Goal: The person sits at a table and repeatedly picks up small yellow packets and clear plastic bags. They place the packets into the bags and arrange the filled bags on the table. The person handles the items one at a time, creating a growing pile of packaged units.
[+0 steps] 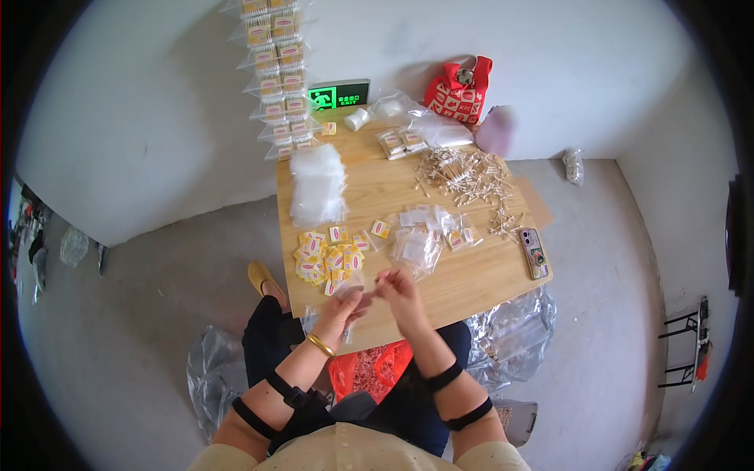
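Above the near edge of the table, my left hand [345, 308] is closed on a small clear plastic bag [353, 281], whose film shows beyond the fingers. My right hand [399, 293] is beside it, thumb and fingertips pinched together. Whatever lies in that pinch is too small to make out. Just beyond my left hand lies a loose pile of yellow and white printed cards [312, 257]. Further right, past my right hand, is a heap of small clear bags [416, 245], some with cards in them.
A stack of flat clear bags [317, 184] lies on the table's left. Loose cotton swabs [463, 173] are heaped at the far right, with packed swab bags [400, 143] nearby. A phone [536, 255] lies at the right edge. A red bag [459, 90] and an exit sign [339, 96] stand behind.
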Demonstrator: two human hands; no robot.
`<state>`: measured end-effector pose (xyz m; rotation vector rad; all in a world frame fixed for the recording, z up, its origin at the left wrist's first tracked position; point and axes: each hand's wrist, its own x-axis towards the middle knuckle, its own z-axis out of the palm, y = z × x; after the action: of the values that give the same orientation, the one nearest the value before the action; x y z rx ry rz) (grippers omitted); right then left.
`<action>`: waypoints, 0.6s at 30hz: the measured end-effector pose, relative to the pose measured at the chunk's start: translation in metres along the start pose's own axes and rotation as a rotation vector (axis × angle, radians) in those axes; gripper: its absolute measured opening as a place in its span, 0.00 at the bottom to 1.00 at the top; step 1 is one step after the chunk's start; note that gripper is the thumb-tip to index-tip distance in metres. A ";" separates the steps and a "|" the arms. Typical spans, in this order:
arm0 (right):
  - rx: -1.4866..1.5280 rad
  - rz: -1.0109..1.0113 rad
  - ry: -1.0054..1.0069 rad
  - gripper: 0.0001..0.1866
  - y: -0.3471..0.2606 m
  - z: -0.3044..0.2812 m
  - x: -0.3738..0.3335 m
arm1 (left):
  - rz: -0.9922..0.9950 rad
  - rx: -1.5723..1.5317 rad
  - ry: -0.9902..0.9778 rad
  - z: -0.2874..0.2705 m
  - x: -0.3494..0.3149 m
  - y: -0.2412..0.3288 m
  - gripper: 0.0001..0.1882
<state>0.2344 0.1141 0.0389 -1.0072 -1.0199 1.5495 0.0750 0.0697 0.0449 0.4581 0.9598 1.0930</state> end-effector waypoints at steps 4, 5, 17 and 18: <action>-0.098 0.131 -0.150 0.09 0.019 0.008 -0.035 | 0.141 0.154 0.139 -0.032 -0.008 -0.001 0.12; -0.301 0.076 -0.115 0.10 0.019 0.002 -0.032 | 0.151 0.298 0.113 -0.040 -0.013 0.002 0.11; -1.494 -0.358 0.206 0.16 0.004 -0.022 0.146 | 0.396 1.625 -0.061 -0.056 -0.024 0.018 0.19; -1.459 -0.250 0.167 0.17 0.005 -0.024 0.154 | 0.510 1.700 -0.019 -0.050 -0.024 0.019 0.22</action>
<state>0.2296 0.2673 0.0086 -1.7776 -2.0867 0.2889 0.0197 0.0499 0.0418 2.1553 1.6525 0.4175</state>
